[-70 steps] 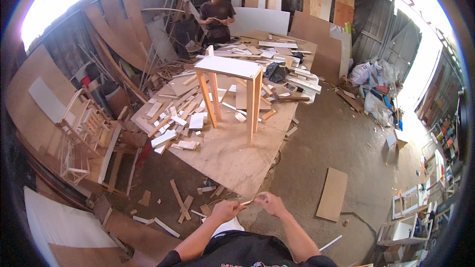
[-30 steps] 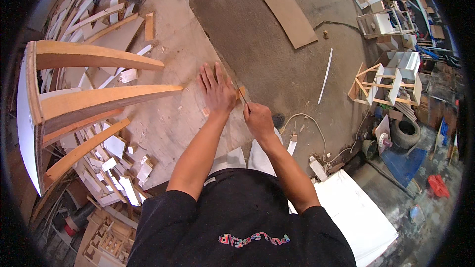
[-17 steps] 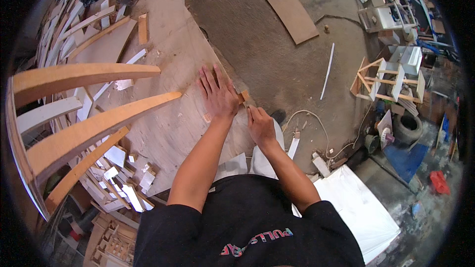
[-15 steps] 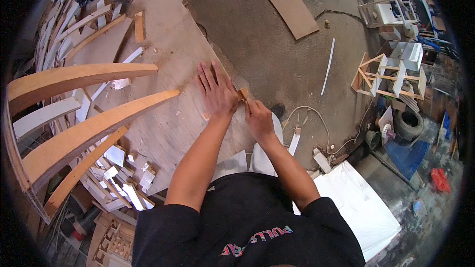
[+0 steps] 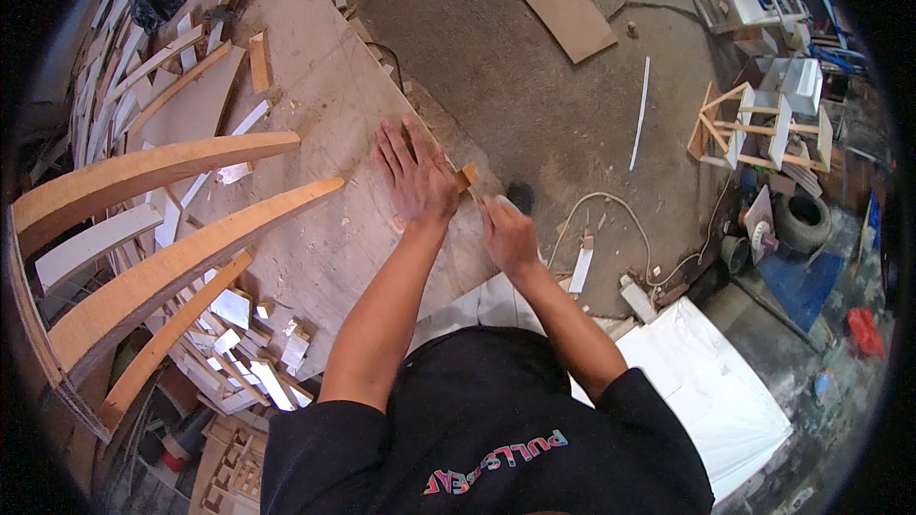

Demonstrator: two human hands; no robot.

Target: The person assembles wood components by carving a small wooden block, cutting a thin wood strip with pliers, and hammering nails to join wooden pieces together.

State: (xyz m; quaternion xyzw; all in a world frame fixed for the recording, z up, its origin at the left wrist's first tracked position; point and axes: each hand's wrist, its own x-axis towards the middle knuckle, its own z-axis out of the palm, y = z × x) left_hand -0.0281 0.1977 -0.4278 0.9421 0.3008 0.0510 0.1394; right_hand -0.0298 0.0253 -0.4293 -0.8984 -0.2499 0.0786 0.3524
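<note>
My left hand [image 5: 416, 176] lies flat, fingers stretched forward, on a large wooden worktable [image 5: 329, 86] near its right edge. Beside its wrist and thumb side a small block of light brown wood [image 5: 467, 175] sticks out at the edge; the palm hides any more of it. Just right and nearer, my right hand [image 5: 510, 234] is closed with its knuckles up. Something thin seems to be between its fingers and the block, too small to make out. The two hands do not touch.
Curved wooden pieces [image 5: 200, 238] rise at the left, with offcuts [image 5: 229, 310] below. A brown board [image 5: 555, 2], a white strip [image 5: 640, 114] and a cable [image 5: 625, 205] lie on the floor. Wooden frames [image 5: 763, 129], a tyre [image 5: 801, 222] and a white-covered surface [image 5: 706, 401] are at the right.
My right hand has drawn slightly right and away from the wood block, leaving a wider gap to my left hand. My left hand stays flat in place. The view has shifted a little.
</note>
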